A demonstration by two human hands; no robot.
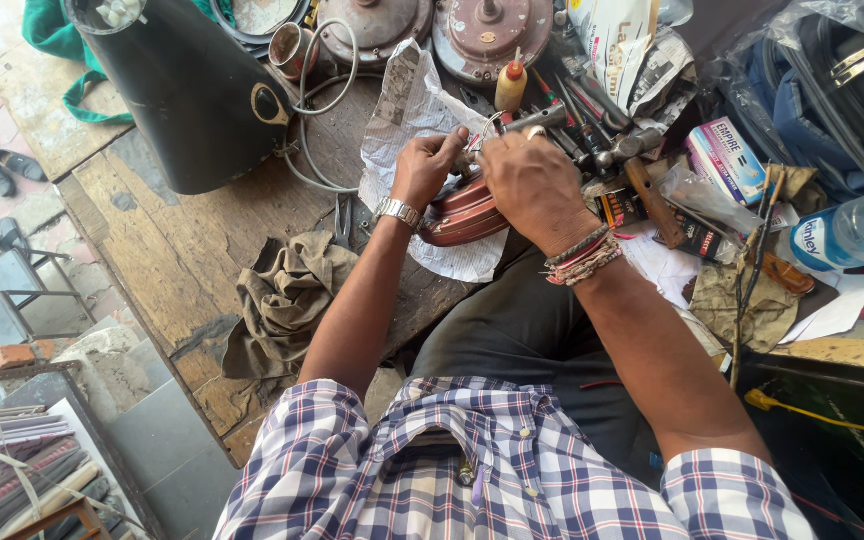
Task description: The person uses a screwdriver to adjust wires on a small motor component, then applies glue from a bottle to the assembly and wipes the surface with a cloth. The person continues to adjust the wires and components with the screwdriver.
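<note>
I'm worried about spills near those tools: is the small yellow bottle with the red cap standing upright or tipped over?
Upright. The yellow bottle stands among the tools with its red cap pointing up, just beyond the right hand.

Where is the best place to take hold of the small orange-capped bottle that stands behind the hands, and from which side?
Take the small bottle by its yellowish body, just under the orange cap, coming down from above and slightly from the left. It stands upright, so the top is free, while tools crowd its right side and the right hand is close in front. A light fingertip grip should probably be enough.
</note>
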